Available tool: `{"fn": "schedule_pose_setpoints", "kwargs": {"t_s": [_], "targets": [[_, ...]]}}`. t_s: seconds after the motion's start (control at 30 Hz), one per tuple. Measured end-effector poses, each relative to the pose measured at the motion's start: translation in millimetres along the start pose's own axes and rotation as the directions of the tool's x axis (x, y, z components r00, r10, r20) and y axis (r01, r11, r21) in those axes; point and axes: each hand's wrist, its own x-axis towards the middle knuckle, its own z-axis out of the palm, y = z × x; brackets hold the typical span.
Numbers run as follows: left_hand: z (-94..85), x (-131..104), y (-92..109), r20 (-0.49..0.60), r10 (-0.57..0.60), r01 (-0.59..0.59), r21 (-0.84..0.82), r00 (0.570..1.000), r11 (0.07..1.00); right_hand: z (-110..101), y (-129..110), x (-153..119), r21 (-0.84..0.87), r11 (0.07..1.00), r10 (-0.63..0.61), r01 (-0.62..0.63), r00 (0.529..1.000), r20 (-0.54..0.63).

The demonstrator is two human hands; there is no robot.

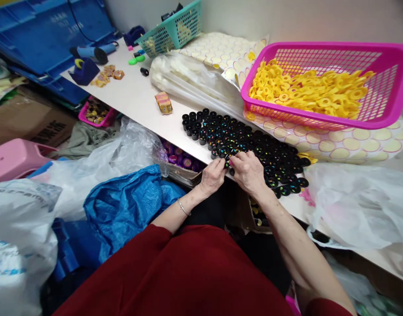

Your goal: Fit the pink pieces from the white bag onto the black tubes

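Several small round black cups with coloured bits in them stand packed together on the white table. At the table's front edge, my left hand is closed around a small black cup, of which only part shows between the fingers. Close beside it on the right, my right hand is closed, its fingertips pinching a small pink piece next to that cup. The two hands nearly touch, and the fingers hide most of what they hold.
A pink basket of yellow plastic pieces stands at the back right. Behind the cups lies a clear bag. A small yellow-pink packet is left of the cups, and a plastic bag covers the right side.
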Motion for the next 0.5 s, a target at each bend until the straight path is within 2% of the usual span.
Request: {"fn": "schedule_pose_setpoints", "kwargs": {"t_s": [0.17, 0.23, 0.3, 0.37, 0.43, 0.5], "targets": [[-0.4, 0, -2, -0.013, 0.016, -0.016, 0.012, 1.000, 1.000, 1, 2, 1, 0.070, 0.997, 0.012, -0.012, 1.000, 0.006], [-1.7, 0, -3, -0.012, 0.030, -0.030, 0.017, 0.999, 0.999, 4, 5, -1, 0.195, 0.979, 0.066, -0.059, 0.997, -0.030], [-3.9, 0, -3, -0.011, 0.049, -0.048, 0.028, 0.999, 0.998, 6, 8, -4, 0.417, 0.903, 0.160, -0.108, 0.983, -0.091], [-7.3, 1, -3, -0.026, 0.079, -0.078, 0.039, 0.997, 0.996, 4, 11, -10, 0.687, 0.716, 0.296, -0.128, 0.946, -0.132], [-12.4, 3, -5, -0.058, 0.122, -0.120, 0.039, 0.991, 0.992, -5, 15, -20, 0.897, 0.429, 0.455, -0.106, 0.884, -0.113], [-20.1, 10, -13, -0.106, 0.137, -0.134, 0.035, 0.985, 0.990, -18, 23, -35, 0.989, 0.143, 0.596, -0.041, 0.801, -0.053]]}}
